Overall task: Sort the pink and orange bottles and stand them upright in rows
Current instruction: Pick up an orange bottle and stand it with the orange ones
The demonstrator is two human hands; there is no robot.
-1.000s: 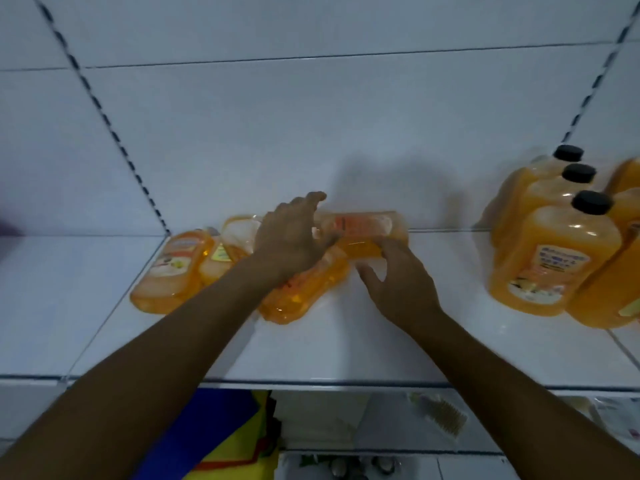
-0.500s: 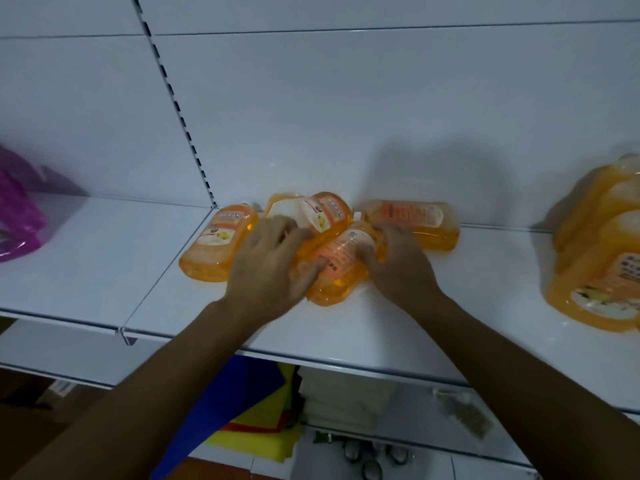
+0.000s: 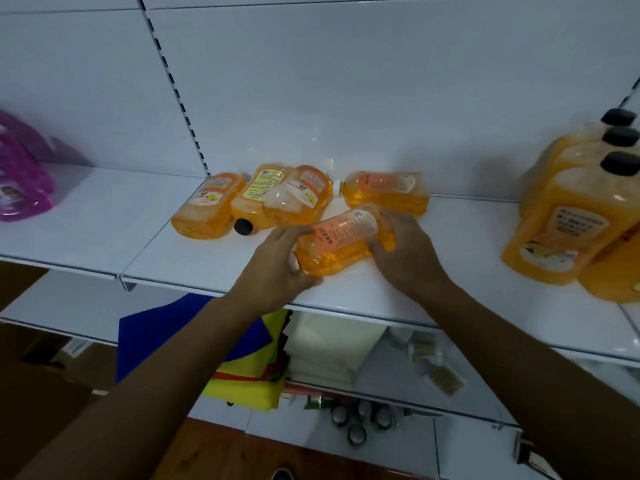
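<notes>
An orange bottle (image 3: pixel 341 239) lies tilted on the white shelf (image 3: pixel 207 265), held at both ends. My left hand (image 3: pixel 280 268) grips its lower end and my right hand (image 3: pixel 405 251) grips its upper end. Behind it, three orange bottles (image 3: pixel 256 199) lie flat in a heap, one with a black cap (image 3: pixel 243 226) pointing forward. Another orange bottle (image 3: pixel 386 191) lies on its side against the back wall. Upright orange bottles (image 3: pixel 568 216) with black caps stand in a row at the right. Pink bottles (image 3: pixel 20 181) sit at the far left.
A slotted upright (image 3: pixel 173 88) divides the white back wall. Below the shelf lie blue and yellow cloths (image 3: pixel 242 362), folded white packs (image 3: pixel 329 348) and small round items (image 3: pixel 356 420) on a lower shelf.
Both hands have pulled one orange bottle forward out of the heap and closed on its ends. The view has shifted, so the upright row at the right shows again.
</notes>
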